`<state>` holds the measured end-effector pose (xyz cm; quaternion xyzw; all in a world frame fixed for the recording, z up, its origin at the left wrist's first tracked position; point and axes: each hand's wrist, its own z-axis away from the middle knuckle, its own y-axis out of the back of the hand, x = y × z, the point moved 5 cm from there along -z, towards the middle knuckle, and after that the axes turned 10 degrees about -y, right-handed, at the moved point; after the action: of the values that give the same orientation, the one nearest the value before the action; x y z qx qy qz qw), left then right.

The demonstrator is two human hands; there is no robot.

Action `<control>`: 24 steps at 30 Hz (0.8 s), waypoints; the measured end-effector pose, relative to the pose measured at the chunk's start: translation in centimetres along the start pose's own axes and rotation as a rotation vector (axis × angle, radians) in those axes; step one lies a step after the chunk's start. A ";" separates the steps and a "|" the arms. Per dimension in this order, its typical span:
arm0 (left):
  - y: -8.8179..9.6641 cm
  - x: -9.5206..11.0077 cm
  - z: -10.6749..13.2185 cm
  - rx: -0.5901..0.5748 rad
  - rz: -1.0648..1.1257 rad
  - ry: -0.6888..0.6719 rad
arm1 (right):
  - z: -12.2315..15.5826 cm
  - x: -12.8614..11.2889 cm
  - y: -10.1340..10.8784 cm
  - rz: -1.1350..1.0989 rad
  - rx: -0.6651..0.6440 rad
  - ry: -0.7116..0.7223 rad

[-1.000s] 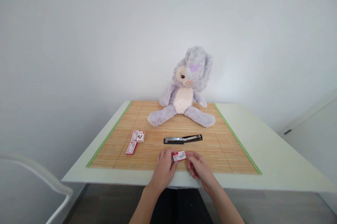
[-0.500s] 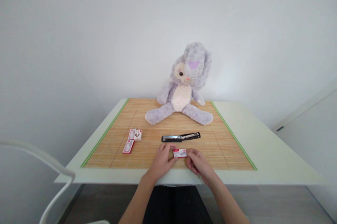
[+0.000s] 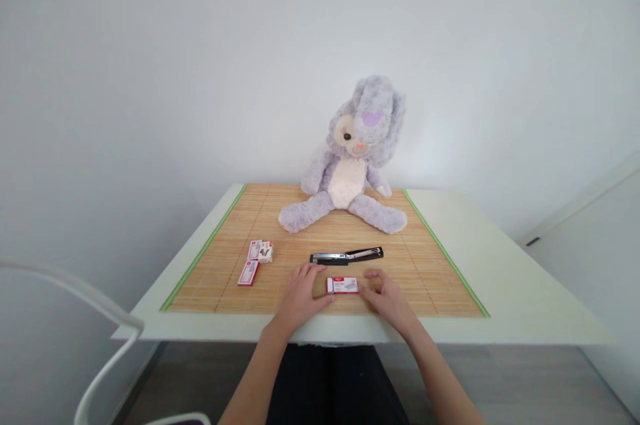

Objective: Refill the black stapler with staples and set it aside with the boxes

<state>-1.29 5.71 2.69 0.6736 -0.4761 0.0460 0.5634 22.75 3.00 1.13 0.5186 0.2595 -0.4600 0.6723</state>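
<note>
A small red-and-white staple box (image 3: 343, 285) lies on the bamboo mat between my hands, its label facing up. My left hand (image 3: 300, 295) rests at the box's left end, thumb and fingers spread apart, not gripping it. At the right end is my right hand (image 3: 387, 300), its fingers parted and slightly curled; whether a fingertip touches the box I cannot tell. Just beyond the box, an opened-out black stapler (image 3: 347, 256) lies lengthwise, its metal parts facing up.
Several small red-and-white boxes (image 3: 249, 273) sit together on the mat's left side. A grey plush rabbit (image 3: 350, 182) sits at the back against the wall. The green-edged bamboo mat (image 3: 200, 292) covers much of the white table (image 3: 500, 265). A white cable (image 3: 100, 308) curves at the left.
Both hands have loosened from the staple box and spread their fingers, the left shifting slightly left and the right slightly right. A white strip now shows at the box's left end. The view has shifted slightly.
</note>
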 end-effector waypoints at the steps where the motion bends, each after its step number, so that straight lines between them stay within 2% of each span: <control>1: 0.3 -0.2 0.1 -0.013 -0.019 -0.002 | 0.0 -0.5 -0.1 0.080 0.004 0.073; 3: 0.6 -0.4 0.2 -0.039 -0.035 -0.015 | 0.2 -1.7 -0.7 0.215 -0.036 0.208; 5: 0.9 -0.6 0.2 -0.047 -0.036 -0.023 | 0.3 -2.7 -1.2 0.311 -0.068 0.284; 10: 1.5 -1.2 0.3 -0.023 -0.031 -0.016 | -0.5 -3.0 -0.4 0.422 -0.084 0.290; 13: 1.7 -1.5 0.4 -0.016 -0.030 -0.009 | -0.9 -3.1 0.4 0.445 -0.045 0.289; 15: 1.7 -1.6 0.4 -0.013 -0.034 -0.003 | -0.8 -4.1 0.2 0.426 -0.024 0.314; 17: 1.7 -1.5 0.4 -0.014 -0.037 -0.002 | -0.5 -5.7 -0.6 0.417 -0.024 0.370; 20: 1.6 -1.5 0.4 -0.012 -0.040 0.000 | -0.5 -8.2 -2.6 0.539 -0.053 0.432; 24: 1.6 -1.6 0.5 -0.003 -0.040 0.006 | -1.6 -9.7 -4.8 0.656 -0.075 0.438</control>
<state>-3.51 6.41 2.74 0.6820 -0.4612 0.0361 0.5665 14.42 7.68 6.40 0.6349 0.2339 -0.0897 0.7309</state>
